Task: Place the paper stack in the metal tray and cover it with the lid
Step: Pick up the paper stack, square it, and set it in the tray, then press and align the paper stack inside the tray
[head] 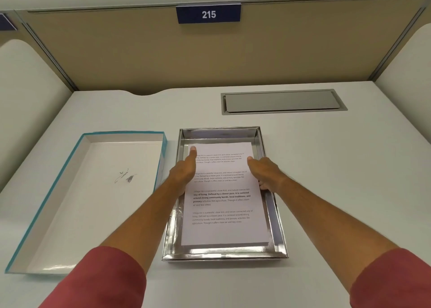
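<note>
A shiny metal tray (pixel 276 223) stands on the desk in front of me. A white paper stack (pixel 224 228) with printed text lies inside it. My left hand (pixel 184 170) holds the stack's left edge, thumb on top near the far left corner. My right hand (pixel 263 170) holds the right edge, thumb on the sheet, fingers under it by the tray wall. To the left, a teal-edged lid (pixel 77 205) lies upside down, white inside showing, with a small grey drawing.
The white desk (pixel 338 167) has a grey cable hatch (pixel 283 101) at the back right. A tan partition with a blue "215" sign (pixel 208 14) closes the back. White side panels stand left and right.
</note>
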